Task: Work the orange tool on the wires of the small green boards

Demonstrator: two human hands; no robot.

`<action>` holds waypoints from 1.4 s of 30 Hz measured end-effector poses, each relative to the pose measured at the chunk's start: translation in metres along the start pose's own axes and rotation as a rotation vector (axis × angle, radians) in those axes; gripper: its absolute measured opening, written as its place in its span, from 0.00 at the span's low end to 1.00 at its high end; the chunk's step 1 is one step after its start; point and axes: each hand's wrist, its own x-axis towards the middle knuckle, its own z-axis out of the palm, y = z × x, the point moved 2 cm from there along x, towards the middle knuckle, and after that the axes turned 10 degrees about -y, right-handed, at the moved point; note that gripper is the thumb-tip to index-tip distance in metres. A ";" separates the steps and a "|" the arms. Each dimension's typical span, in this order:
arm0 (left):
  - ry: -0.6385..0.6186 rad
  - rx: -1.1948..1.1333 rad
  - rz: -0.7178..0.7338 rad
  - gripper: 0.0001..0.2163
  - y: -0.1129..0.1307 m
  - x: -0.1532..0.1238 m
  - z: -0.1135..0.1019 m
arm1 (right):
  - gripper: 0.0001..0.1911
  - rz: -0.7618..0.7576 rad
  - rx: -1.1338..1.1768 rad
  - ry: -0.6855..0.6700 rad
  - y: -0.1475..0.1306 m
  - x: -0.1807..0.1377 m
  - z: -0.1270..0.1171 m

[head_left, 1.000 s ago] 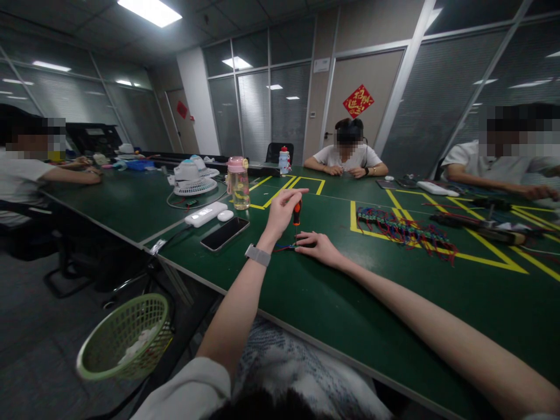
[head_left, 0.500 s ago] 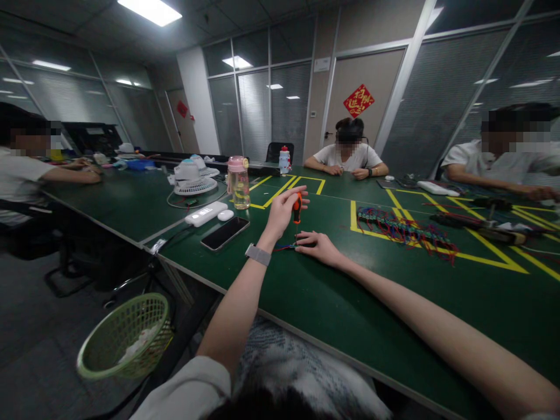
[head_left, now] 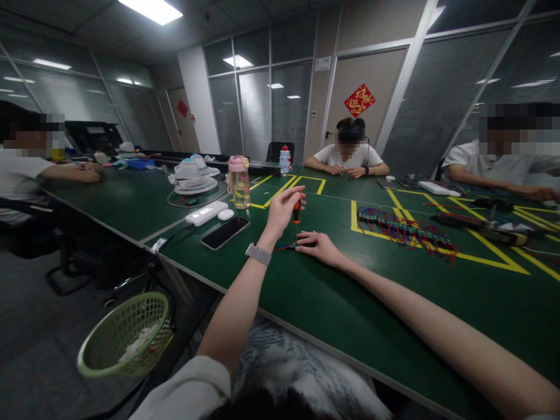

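Note:
My left hand (head_left: 282,209) is closed around the handle of an orange and black screwdriver (head_left: 297,213), held upright with its thin shaft pointing down. The shaft's tip meets a small circuit board (head_left: 294,245) lying on the green table (head_left: 332,309). My right hand (head_left: 319,247) rests on the tabletop, its fingers gripping that board from the right. Red and blue wires (head_left: 282,248) run out of the board to the left, under my left wrist. Most of the board is hidden by my fingers, and its details are too small to make out.
To the left lie a black phone (head_left: 225,233), a white power strip (head_left: 206,213) and a pink-lided bottle (head_left: 238,182). Several wired boards (head_left: 406,230) sit in a row inside yellow tape at right. A green basket (head_left: 126,332) stands below the table edge. Three people sit around.
My left hand has turned slightly around the screwdriver handle, covering more of its top. The right hand and the board stay in place.

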 end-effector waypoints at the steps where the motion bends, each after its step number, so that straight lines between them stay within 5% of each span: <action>1: 0.016 0.066 0.026 0.12 0.001 0.000 -0.001 | 0.11 0.000 0.001 0.002 0.000 0.000 0.000; 4: 0.060 0.187 0.096 0.09 0.003 -0.001 -0.003 | 0.12 0.002 -0.003 -0.002 -0.001 0.000 0.000; 10: -0.029 -0.054 0.018 0.13 0.000 0.000 0.000 | 0.12 -0.006 -0.001 -0.007 0.002 0.001 0.001; 16: 0.042 0.205 0.085 0.09 0.005 -0.002 -0.002 | 0.12 -0.012 0.009 -0.005 0.004 0.002 0.001; 22: -0.053 -0.075 0.004 0.12 0.000 0.000 0.001 | 0.12 -0.004 0.012 -0.007 0.003 0.001 0.001; 27: 0.046 0.189 0.072 0.10 0.004 -0.002 -0.002 | 0.13 -0.003 0.018 -0.008 0.003 0.001 0.000; 33: -0.054 -0.035 0.020 0.12 0.002 -0.001 0.001 | 0.12 0.000 0.002 -0.007 0.001 0.000 0.000; 38: 0.039 0.202 0.088 0.10 0.002 -0.001 -0.002 | 0.12 -0.002 0.009 -0.006 0.001 0.000 0.000; 42: -0.013 0.025 0.045 0.12 -0.002 0.001 -0.001 | 0.12 0.005 -0.008 -0.005 0.002 0.000 0.001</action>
